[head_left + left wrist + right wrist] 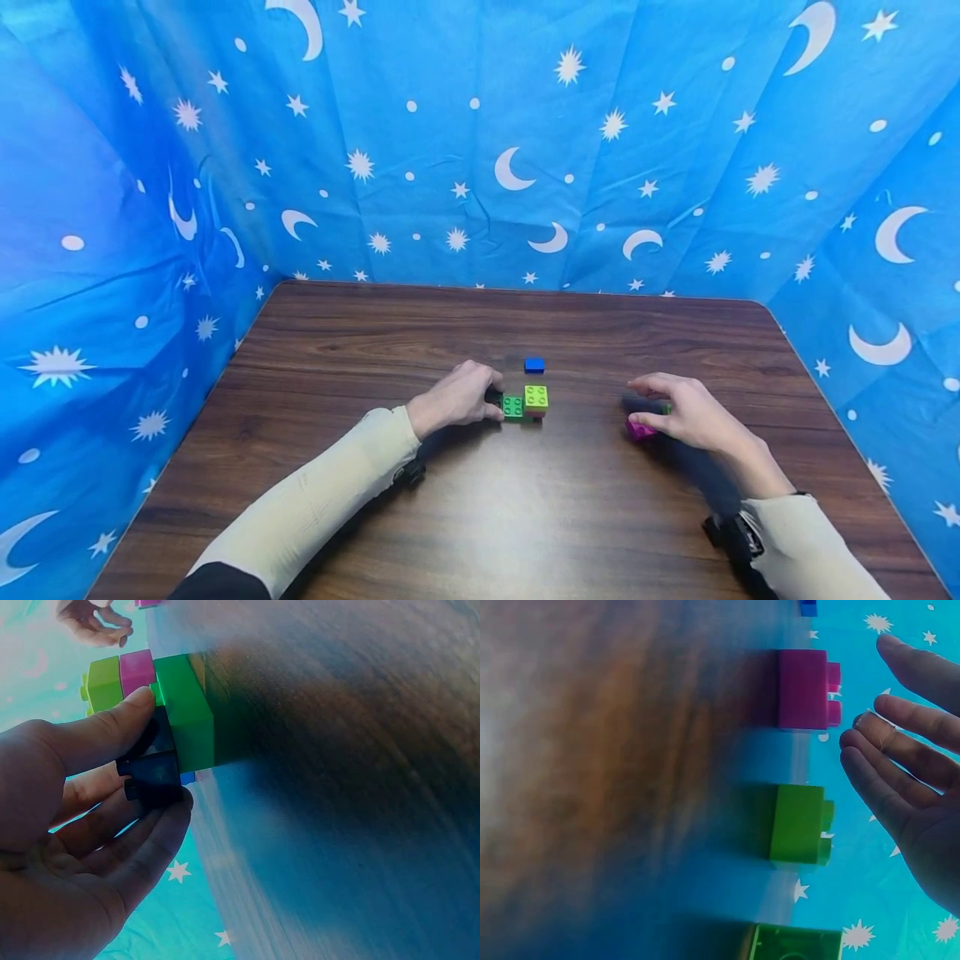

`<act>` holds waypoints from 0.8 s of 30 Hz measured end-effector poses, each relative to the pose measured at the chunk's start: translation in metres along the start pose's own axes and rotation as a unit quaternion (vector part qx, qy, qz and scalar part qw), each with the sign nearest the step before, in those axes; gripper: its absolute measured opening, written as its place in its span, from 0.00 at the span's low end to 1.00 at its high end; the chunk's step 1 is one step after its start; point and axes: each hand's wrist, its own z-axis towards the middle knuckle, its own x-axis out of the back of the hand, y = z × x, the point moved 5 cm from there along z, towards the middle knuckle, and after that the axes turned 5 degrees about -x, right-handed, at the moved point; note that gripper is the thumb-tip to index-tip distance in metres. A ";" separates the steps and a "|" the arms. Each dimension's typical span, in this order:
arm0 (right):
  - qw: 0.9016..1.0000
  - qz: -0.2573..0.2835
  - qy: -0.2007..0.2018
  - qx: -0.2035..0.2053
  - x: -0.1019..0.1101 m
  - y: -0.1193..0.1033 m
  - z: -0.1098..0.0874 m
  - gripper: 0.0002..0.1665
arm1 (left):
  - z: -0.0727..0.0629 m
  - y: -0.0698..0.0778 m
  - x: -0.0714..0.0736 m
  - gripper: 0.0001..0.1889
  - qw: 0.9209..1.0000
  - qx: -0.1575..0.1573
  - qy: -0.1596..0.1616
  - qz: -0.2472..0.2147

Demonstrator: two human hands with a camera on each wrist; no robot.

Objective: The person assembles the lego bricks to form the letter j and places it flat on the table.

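My left hand (453,398) pinches a black toy brick (156,780) between thumb and fingers. The black brick is up against the end of a larger green brick (512,407); whether they are joined I cannot tell. On the green brick's far end sits a magenta brick (138,669), topped by a lime brick (536,395). My right hand (693,410) hovers at the right with its fingers loosely extended, holding nothing. Near it on the table are a magenta brick (802,690) and a light green brick (797,823), both studs up in the right wrist view.
Just behind the joined bricks lies a small blue brick (534,365). A darker green brick (795,943), its hollow side showing, is at the bottom of the right wrist view. The brown wooden table (375,333) is bordered by a blue star-and-moon cloth (450,150).
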 end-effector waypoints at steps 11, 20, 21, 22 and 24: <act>1.000 -0.011 -0.001 0.002 -0.005 0.001 -0.009 0.28 | 0.000 0.000 -0.001 0.16 1.000 -0.001 0.001 -0.002; 1.000 -0.026 -0.011 0.009 -0.006 -0.001 -0.011 0.27 | 0.000 -0.001 -0.001 0.16 1.000 -0.001 0.002 -0.007; 0.999 -0.028 -0.011 0.010 -0.006 -0.002 -0.011 0.27 | 0.000 -0.001 -0.001 0.16 1.000 -0.001 0.002 -0.007; 0.999 -0.031 -0.013 0.011 -0.006 -0.002 -0.010 0.27 | 0.000 -0.001 -0.001 0.16 1.000 -0.001 0.003 -0.006; 0.999 -0.037 -0.015 0.015 -0.006 -0.002 -0.010 0.27 | 0.000 -0.002 0.000 0.15 1.000 0.000 0.003 -0.005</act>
